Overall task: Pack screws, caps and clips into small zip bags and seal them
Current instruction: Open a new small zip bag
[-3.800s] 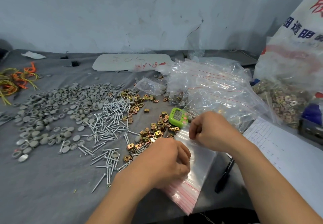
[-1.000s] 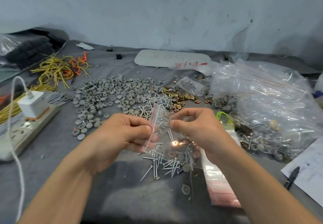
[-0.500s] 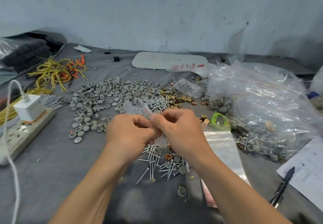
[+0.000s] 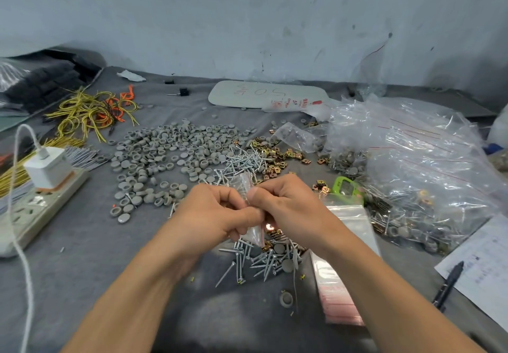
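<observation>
Both hands meet over the table's middle, pinching one small clear zip bag (image 4: 254, 233) with a red strip. My left hand (image 4: 217, 215) grips its left side and my right hand (image 4: 286, 206) its right side; most of the bag is hidden between the fingers. Under the hands lie loose silver screws (image 4: 253, 259) with a few gold clips (image 4: 268, 246) and a grey cap (image 4: 287, 266). Farther back spread a big heap of grey caps (image 4: 165, 154), more screws (image 4: 242, 162) and more gold clips (image 4: 275, 151). A stack of empty zip bags (image 4: 341, 278) lies at the right.
A large heap of filled clear bags (image 4: 412, 171) covers the right side. A green counter (image 4: 345, 189) sits behind my right hand. A power strip with a white charger (image 4: 46, 171) lies at the left, yellow and orange wires (image 4: 90, 110) behind it. A pen (image 4: 448, 284) rests on paper at the right.
Since 3.8 s ago the hands left the bag stack and raised one small bag. A second ago the bag was held spread apart; now the hands have come together, pinching it.
</observation>
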`<state>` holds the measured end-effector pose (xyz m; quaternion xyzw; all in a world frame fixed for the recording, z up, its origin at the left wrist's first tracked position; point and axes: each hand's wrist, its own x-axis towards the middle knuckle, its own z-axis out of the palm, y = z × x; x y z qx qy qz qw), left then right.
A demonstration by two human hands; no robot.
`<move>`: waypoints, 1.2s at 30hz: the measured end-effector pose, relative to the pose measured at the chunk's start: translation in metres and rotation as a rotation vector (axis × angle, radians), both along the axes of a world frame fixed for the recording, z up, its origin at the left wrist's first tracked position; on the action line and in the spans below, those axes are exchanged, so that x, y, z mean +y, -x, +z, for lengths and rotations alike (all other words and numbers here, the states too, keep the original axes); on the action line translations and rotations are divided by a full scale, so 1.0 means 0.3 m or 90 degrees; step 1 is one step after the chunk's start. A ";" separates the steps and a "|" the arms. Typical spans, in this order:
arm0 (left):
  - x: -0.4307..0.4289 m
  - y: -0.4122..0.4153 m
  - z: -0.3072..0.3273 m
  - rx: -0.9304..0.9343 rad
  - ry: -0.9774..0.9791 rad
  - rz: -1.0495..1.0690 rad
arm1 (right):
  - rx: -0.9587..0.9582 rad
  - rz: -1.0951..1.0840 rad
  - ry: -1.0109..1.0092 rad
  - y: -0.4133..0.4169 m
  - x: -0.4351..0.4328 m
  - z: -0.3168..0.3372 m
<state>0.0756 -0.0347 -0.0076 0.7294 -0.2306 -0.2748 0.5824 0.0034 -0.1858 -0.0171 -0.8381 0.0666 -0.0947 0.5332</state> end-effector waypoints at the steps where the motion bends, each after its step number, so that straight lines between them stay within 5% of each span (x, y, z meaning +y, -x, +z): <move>1: 0.004 -0.004 0.007 0.038 0.023 -0.028 | -0.004 0.020 -0.037 0.001 -0.005 0.000; 5: 0.003 -0.010 0.019 0.173 0.110 -0.092 | -0.044 0.066 -0.187 0.001 0.000 0.013; 9: 0.030 -0.044 0.038 0.295 0.217 -0.086 | -0.038 0.004 -0.119 0.002 -0.017 0.047; 16: 0.040 -0.048 -0.012 -0.240 -0.053 0.189 | -0.027 -0.159 0.291 0.029 -0.003 0.028; 22: 0.004 0.009 -0.019 -0.381 0.006 0.237 | -0.154 -0.153 0.391 0.013 0.072 -0.003; 25: 0.006 0.020 -0.009 -0.479 -0.025 0.200 | -0.113 -0.104 0.265 -0.012 0.069 -0.025; 29: 0.008 0.034 -0.008 -0.568 -0.051 0.147 | -0.021 -0.084 -0.154 -0.030 0.030 -0.003; 36: 0.005 0.044 -0.015 -0.579 -0.015 0.162 | 0.024 -0.008 -0.465 -0.042 0.069 0.001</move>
